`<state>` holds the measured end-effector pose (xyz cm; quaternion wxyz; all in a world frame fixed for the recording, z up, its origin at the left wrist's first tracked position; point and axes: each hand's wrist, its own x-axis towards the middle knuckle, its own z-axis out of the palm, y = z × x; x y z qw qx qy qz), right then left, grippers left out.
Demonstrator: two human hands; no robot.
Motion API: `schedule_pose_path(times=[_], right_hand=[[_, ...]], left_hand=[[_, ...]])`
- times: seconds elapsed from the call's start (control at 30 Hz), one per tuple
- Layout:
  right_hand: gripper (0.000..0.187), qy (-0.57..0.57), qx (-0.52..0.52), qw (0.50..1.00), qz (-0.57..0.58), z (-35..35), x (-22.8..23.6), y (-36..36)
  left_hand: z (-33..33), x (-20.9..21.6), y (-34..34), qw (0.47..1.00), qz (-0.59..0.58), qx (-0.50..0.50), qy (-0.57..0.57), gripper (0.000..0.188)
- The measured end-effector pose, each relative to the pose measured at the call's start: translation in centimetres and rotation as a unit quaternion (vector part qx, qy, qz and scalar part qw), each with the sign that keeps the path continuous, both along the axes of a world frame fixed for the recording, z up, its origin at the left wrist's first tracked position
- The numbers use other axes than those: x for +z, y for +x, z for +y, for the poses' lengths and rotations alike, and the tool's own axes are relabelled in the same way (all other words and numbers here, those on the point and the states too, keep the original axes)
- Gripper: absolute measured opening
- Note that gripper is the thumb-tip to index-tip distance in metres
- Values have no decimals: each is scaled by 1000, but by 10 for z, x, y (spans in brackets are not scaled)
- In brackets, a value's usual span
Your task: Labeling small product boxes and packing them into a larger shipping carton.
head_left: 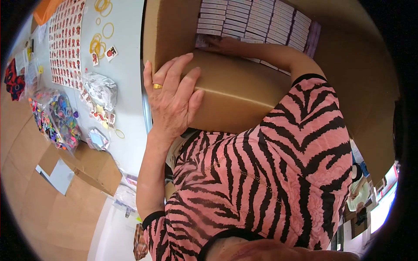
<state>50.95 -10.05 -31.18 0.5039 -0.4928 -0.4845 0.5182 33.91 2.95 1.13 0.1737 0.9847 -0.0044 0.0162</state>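
A large open cardboard box (244, 95) stands in front of me, filled with rows of small white and purple packs (257, 19). My left hand (174, 98), a gold ring on one finger, lies over the box's near wall at its left corner, fingers across the top edge and thumb on the outer face. My right arm reaches over that wall into the box. My right hand (220, 43) rests on the nearest row of packs at the left; its fingers are partly hidden, so its grip is unclear.
A pale table (126, 78) left of the box carries sticker sheets (65, 39), yellow rubber bands (102, 26), clear bags of colourful small items (54, 119) and a bag of white pieces (102, 89). Flat cardboard (93, 167) and white paper (58, 176) lie lower left.
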Motion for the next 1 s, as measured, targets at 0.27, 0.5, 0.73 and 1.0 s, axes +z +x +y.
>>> schedule_pose_path(times=[0.27, 0.5, 0.73, 1.0], right_hand=[[64, -147, 12, 856, -495, -19, 26, -25], [49, -77, -15, 839, -539, -18, 14, -21], [43, -99, -35, 811, -575, -9, 14, -18], [46, 78, -23, 776, -626, 11, 20, -19]], left_hand=[[1, -1, -1, 1000, 0, 2, 6, 38], [1, -1, 0, 1000, -3, 3, 8, 35], [0, -2, 0, 1000, -5, -3, 9, 34], [2, -2, -1, 1000, -6, -2, 10, 35]])
